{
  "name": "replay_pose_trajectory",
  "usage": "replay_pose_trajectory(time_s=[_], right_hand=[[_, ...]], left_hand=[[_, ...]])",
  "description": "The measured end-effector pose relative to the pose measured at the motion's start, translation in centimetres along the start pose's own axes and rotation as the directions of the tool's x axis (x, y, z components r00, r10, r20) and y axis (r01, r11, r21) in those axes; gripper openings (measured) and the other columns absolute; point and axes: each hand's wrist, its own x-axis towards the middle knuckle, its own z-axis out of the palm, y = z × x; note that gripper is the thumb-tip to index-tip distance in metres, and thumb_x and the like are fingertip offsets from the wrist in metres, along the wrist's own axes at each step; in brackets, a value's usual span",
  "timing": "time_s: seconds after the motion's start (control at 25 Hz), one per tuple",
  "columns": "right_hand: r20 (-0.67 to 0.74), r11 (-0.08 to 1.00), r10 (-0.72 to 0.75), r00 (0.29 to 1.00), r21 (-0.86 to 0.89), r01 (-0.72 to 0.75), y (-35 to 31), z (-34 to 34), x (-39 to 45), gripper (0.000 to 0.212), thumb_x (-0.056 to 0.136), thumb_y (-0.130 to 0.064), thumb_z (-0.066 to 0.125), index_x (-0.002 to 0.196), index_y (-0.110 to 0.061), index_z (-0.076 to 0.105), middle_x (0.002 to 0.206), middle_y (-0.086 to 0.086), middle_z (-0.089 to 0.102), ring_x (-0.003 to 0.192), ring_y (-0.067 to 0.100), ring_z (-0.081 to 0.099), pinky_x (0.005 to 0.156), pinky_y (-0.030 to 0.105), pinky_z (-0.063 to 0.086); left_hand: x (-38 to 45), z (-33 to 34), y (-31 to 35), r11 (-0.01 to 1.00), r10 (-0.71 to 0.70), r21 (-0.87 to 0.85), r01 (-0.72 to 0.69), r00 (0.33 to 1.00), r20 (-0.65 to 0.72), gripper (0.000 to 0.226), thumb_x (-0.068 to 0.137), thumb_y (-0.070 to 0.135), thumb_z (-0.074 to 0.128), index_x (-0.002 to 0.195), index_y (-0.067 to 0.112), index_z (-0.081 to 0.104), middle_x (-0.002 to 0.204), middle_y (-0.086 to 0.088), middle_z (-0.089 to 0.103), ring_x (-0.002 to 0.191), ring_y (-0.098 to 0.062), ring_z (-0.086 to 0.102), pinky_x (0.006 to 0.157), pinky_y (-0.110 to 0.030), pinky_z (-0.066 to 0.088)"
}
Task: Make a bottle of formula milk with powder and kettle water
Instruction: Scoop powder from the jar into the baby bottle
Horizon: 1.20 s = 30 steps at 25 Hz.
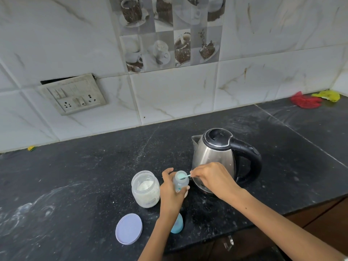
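While powder went in: left hand (170, 193) gripped bottle (181, 181); right hand (211, 177) pinched scoop (185, 177) at its mouth.
Next: likely kettle (216, 159) water, frame centre.

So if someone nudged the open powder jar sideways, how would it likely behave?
The powder jar looks squat and wide-based, so it would probably slide rather than tip. It seems to be thin clear plastic, only partly filled, so likely light. Its lid is off, so a hard shove could spill powder.

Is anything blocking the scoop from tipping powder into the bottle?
Nothing visible does. The small pale-blue plastic scoop, pinched by the right hand, is already over the open mouth of the clear baby bottle held by the left hand.
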Motion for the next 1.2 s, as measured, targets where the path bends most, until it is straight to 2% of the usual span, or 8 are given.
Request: replay_pose_trajectory(time_s=[0.16,0.28,0.36,0.44,0.6,0.8,1.0,1.2], right_hand=[[-0.113,0.981,0.133,0.985,0.156,-0.115,-0.1,0.0,0.1,0.013,0.083,-0.001,0.071,0.091,-0.009,0.079,0.09,0.003,0.078,0.081,0.02,0.072,0.078,0.033,0.058],[-0.117,0.946,0.23,0.966,0.259,-0.194,-0.2,0.0,-0.1,0.012,0.082,-0.003,0.075,0.092,-0.009,0.079,0.091,0.003,0.075,0.081,0.014,0.069,0.08,0.027,0.057],[-0.13,0.901,0.31,0.942,0.356,-0.247,-0.4,-0.1,-0.4,0.013,0.08,-0.003,0.077,0.091,-0.009,0.079,0.09,0.003,0.074,0.078,0.012,0.069,0.078,0.021,0.057],[-0.137,0.833,0.402,0.906,0.466,-0.299,-0.8,-0.2,-0.7,0.013,0.078,-0.004,0.079,0.09,-0.009,0.079,0.088,0.001,0.075,0.075,0.009,0.07,0.072,0.013,0.056],[-0.078,0.716,0.427,0.901,0.638,-0.284,-2.9,0.5,0.3,0.016,0.078,-0.005,0.079,0.092,-0.011,0.076,0.083,-0.004,0.074,0.069,-0.006,0.069,0.065,0.007,0.053],[-0.045,0.775,0.356,0.934,0.572,-0.268,-6.2,4.4,4.0,0.01,0.078,-0.011,0.079,0.087,-0.013,0.077,0.08,0.004,0.077,0.069,0.013,0.072,0.072,0.03,0.059],[0.01,0.878,0.312,0.95,0.38,-0.292,-8.2,7.5,6.1,0.011,0.081,-0.019,0.076,0.093,-0.018,0.076,0.089,-0.001,0.076,0.075,0.011,0.066,0.072,0.033,0.058],[0.01,0.823,0.353,0.936,0.472,-0.316,-8.0,7.5,5.3,0.025,0.082,-0.021,0.076,0.106,-0.015,0.073,0.102,-0.001,0.074,0.073,0.01,0.061,0.072,0.029,0.055]], left_hand=[[-0.7,0.3,0.2,0.997,-0.04,-0.065,0.039,0.999,-0.017,0.081,0.068,0.013,0.084,0.132,0.021,0.034,0.111,0.022,0.059,0.104,0.002,0.058,0.084,-0.006,0.041],[-1.6,0.0,0.7,0.996,-0.047,-0.073,0.046,0.999,-0.015,0.088,0.068,0.013,0.084,0.14,0.017,0.032,0.13,0.015,0.049,0.118,-0.001,0.048,0.093,-0.005,0.036],[-2.7,-0.6,0.9,0.999,-0.019,-0.031,0.018,0.999,-0.043,0.08,0.075,0.015,0.079,0.14,0.018,0.034,0.134,0.014,0.045,0.121,0.0,0.043,0.1,-0.015,0.035],[-4.1,-1.7,0.8,1.0,0.002,0.015,0.0,0.996,-0.091,0.065,0.079,0.016,0.076,0.134,0.019,0.042,0.131,0.009,0.052,0.12,-0.004,0.049,0.101,-0.021,0.039],[-6.8,-4.5,0.4,1.0,0.004,0.012,-0.001,0.982,-0.19,0.046,0.08,0.019,0.075,0.116,0.027,0.048,0.116,0.008,0.062,0.109,-0.003,0.058,0.092,-0.011,0.043],[-8.9,-6.5,0.0,1.0,-0.029,0.003,0.031,0.973,-0.231,0.043,0.082,0.019,0.073,0.117,0.025,0.047,0.113,0.022,0.057,0.109,0.0,0.056,0.088,-0.008,0.041],[-9.9,-6.9,-0.2,0.998,-0.063,-0.018,0.061,0.968,-0.241,0.043,0.083,0.017,0.072,0.118,0.021,0.048,0.112,0.024,0.055,0.11,0.0,0.055,0.087,-0.002,0.037],[-9.7,-6.3,0.0,0.999,-0.032,-0.004,0.032,0.977,-0.21,0.044,0.083,0.019,0.072,0.118,0.023,0.048,0.116,0.013,0.059,0.111,-0.001,0.054,0.087,-0.001,0.037]])
